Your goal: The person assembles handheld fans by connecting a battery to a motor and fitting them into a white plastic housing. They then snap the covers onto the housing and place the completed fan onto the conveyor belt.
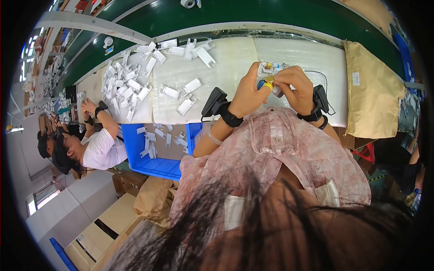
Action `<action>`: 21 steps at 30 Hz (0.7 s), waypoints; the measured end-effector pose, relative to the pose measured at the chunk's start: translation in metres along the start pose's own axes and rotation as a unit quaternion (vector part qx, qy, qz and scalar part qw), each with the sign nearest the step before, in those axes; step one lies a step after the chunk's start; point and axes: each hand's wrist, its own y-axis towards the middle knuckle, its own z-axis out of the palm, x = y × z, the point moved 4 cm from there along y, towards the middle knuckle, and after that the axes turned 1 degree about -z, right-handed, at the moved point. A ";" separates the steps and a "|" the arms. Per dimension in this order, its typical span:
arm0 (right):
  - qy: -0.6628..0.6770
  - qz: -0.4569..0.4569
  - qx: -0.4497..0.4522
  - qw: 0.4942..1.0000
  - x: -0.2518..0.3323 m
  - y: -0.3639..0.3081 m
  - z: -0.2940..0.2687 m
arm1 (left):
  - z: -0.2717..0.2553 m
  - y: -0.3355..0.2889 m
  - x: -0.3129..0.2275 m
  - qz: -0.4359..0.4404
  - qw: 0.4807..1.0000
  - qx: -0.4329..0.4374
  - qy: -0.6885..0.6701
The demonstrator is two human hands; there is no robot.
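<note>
In front of my chest, my left hand [248, 95] is closed around a small white plastic housing [263, 68] with yellow, orange and blue parts showing inside. A yellow and blue round piece [265, 85] sits by the left thumb. My right hand [296, 86] is closed, its fingertips pinched at the housing's right side over a small yellowish piece [270, 78]. Fingers cover much of the housing, so its lower part is hidden. A thin dark cable [320, 72] runs on the table behind the right hand.
Many white plastic housings [122, 88] are heaped on the padded white table [235, 58] to the left. A blue bin [156, 169] with more housings stands below its front edge. Brown paper [373, 95] lies at right; a green conveyor [289, 13] runs behind. A co-worker [106, 144] sits at left.
</note>
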 end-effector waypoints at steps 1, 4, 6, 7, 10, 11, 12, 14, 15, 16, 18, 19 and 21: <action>0.000 0.001 0.000 1.000 0.000 -0.001 0.000 | 0.001 0.000 0.001 -0.002 1.000 0.002 0.003; 0.005 0.007 -0.007 1.000 -0.002 -0.002 0.001 | 0.001 -0.001 0.001 0.000 1.000 0.001 0.019; 0.005 0.002 -0.008 1.000 -0.003 -0.003 0.001 | 0.001 -0.001 0.000 0.008 0.999 0.002 0.032; 0.005 0.003 -0.008 1.000 -0.003 -0.004 0.001 | 0.002 -0.001 -0.001 0.016 0.999 0.002 0.045; 0.002 0.006 -0.011 1.000 -0.002 -0.004 0.001 | 0.002 -0.002 0.002 0.019 0.999 0.001 0.040; -0.003 0.005 -0.012 1.000 -0.002 -0.004 0.000 | 0.002 -0.002 0.001 0.019 0.999 0.002 0.041; -0.009 0.004 -0.013 1.000 -0.002 -0.004 0.000 | 0.002 -0.003 -0.001 0.008 0.999 0.004 0.045; -0.010 0.004 -0.013 1.000 -0.002 -0.004 0.000 | 0.002 -0.003 -0.001 -0.002 0.999 0.005 0.050; -0.012 0.003 -0.014 1.000 -0.002 -0.004 0.001 | 0.001 -0.003 0.000 0.011 0.997 0.001 0.077; -0.012 0.003 -0.014 1.000 -0.002 -0.005 0.001 | 0.002 -0.003 0.000 0.024 0.994 -0.003 0.103; -0.012 0.010 -0.016 1.000 -0.003 -0.006 0.001 | 0.003 -0.004 -0.001 0.028 0.993 -0.006 0.114; -0.012 0.010 -0.016 1.000 -0.004 -0.006 0.001 | 0.004 -0.004 -0.003 0.032 0.992 -0.009 0.125; -0.003 0.007 -0.014 1.000 -0.006 -0.007 0.001 | 0.005 -0.004 -0.005 0.033 0.991 -0.009 0.127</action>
